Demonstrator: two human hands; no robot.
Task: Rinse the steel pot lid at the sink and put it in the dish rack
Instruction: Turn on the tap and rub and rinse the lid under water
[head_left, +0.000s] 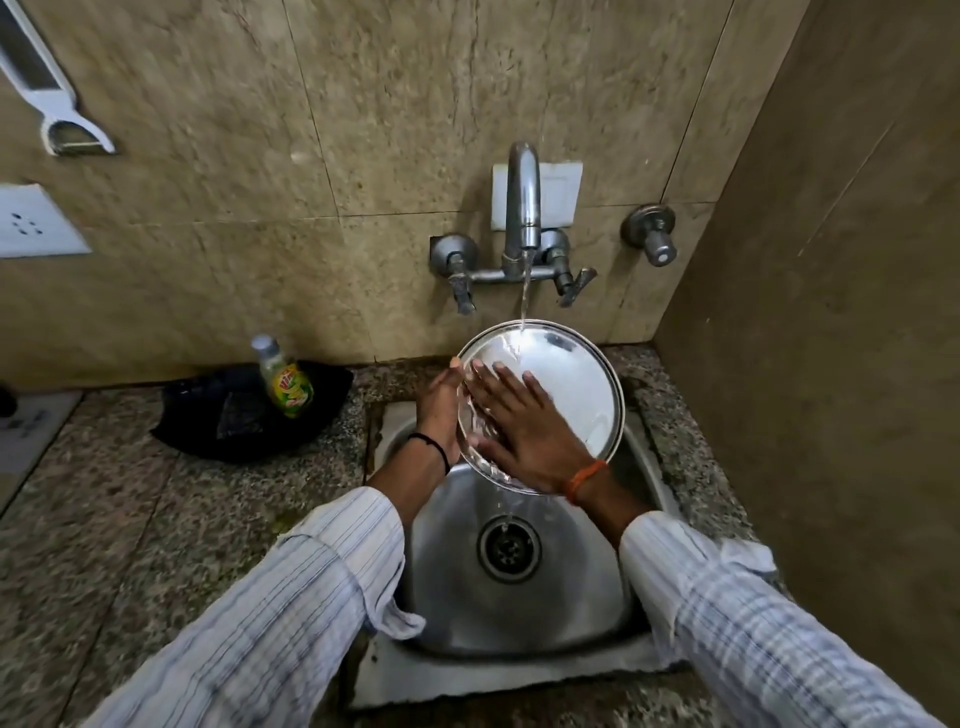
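A: Over the back half of the sink (524, 618), under the tap (522, 208): steel pot lid (566, 379), tilted, shiny face toward the camera. Thin stream of water lands near its upper edge and runs off the low edge toward the drain (509, 548).

B: Hands?

A: Left hand (441, 410) grips the lid's left rim; thumb shows at the edge, the other fingers sit behind the metal, out of sight. Right hand (519, 421) lies flat on the wet face, fingers spread and straight, palm down, grasping nothing. A black band on the left wrist, an orange one on the right. Striped sleeves on both arms.

B: Around the sink?

A: Speckled stone counter (156, 519). At its back edge, left of the sink, a black tray (208, 410) against the wall holds a green-and-yellow dish soap bottle (285, 382) and a dark scrub pad (239, 418). Wall valve (652, 234) right of the tap. White peeler (57, 114) hangs at the upper left of the wall, a socket plate (36, 221) below it.
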